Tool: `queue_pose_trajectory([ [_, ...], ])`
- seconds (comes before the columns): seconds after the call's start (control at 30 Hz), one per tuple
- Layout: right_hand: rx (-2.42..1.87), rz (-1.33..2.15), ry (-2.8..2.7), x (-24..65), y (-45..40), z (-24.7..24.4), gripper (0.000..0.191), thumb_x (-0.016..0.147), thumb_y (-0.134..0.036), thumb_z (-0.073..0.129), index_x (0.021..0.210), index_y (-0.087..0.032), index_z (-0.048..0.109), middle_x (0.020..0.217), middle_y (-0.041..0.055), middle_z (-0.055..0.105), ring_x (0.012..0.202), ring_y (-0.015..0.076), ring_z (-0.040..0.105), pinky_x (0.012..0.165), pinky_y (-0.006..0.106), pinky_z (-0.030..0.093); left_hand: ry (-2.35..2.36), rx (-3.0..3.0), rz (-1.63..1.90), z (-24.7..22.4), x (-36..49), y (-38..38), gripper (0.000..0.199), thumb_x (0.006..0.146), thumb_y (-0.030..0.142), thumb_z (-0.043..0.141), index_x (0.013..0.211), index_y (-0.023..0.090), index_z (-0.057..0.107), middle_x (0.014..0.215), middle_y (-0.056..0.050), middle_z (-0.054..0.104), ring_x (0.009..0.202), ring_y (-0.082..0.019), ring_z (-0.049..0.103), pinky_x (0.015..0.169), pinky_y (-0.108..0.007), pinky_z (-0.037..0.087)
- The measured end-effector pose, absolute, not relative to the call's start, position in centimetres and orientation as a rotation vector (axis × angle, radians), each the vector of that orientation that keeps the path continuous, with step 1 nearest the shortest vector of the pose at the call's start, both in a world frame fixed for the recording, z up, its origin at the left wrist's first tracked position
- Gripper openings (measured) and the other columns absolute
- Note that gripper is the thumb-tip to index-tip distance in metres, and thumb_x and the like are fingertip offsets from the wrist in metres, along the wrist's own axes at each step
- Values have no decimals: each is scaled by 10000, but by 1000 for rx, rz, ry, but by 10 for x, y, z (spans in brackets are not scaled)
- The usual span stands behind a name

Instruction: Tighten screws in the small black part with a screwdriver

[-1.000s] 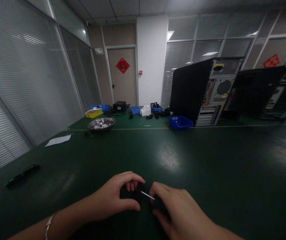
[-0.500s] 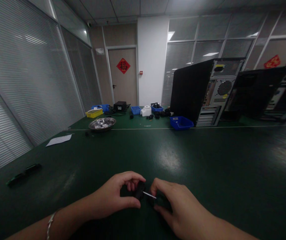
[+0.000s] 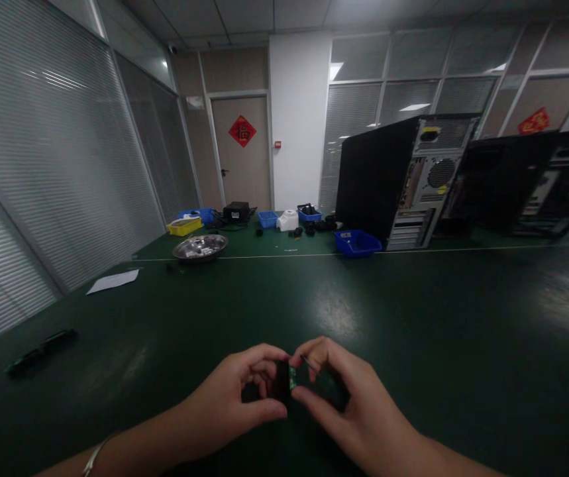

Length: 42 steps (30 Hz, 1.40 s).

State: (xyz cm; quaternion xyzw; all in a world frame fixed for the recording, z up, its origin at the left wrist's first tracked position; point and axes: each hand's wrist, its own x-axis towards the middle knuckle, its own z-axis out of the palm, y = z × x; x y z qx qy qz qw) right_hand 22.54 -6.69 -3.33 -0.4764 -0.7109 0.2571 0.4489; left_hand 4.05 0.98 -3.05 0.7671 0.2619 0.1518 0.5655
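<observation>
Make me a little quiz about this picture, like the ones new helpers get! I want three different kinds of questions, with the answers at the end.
1. Is the bracelet worn on the left or the right arm?
2. True or false: the blue tray beside the big black computer case is to the right of the metal bowl.
3. Choose: which colour shows on the small part between the left hand and the right hand? A red, B green, C yellow.

Key: 1. left; 2. true; 3. B.
</observation>
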Motion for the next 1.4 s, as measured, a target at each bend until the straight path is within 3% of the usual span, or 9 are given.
queue_pose_trajectory([
  [0.43,-1149,670,-1734,220,-70,-34,164,756,-100,537,783,-197,407,826,17,567,764,130,540,682,240,433,626,1707,373,-30,43,2,461,697,254,676,1106,175,479,881,-37,658,790,-150,598,738,-289,439],
  [0.9,-1100,630,-1821,222,-72,-34,126,760,-97,545,818,-192,485,882,20,594,799,120,561,706,224,436,547,1588,396,-31,45,1,420,709,230,677,1077,170,484,870,-34,654,768,-127,593,715,-264,437],
  [1.17,-1010,596,-1862,223,-72,-30,133,772,-89,530,834,-200,487,965,30,613,878,119,581,756,215,449,405,1373,408,-36,47,4,371,748,232,641,1079,152,492,1010,-89,617,941,-182,580,823,-327,415],
  [1.4,-1008,585,-1919,225,-73,-32,88,794,-136,535,846,-198,499,1033,49,610,945,130,572,788,220,451,369,1371,421,-36,47,6,361,743,246,641,1078,161,536,1063,-91,587,981,-198,557,853,-347,403],
])
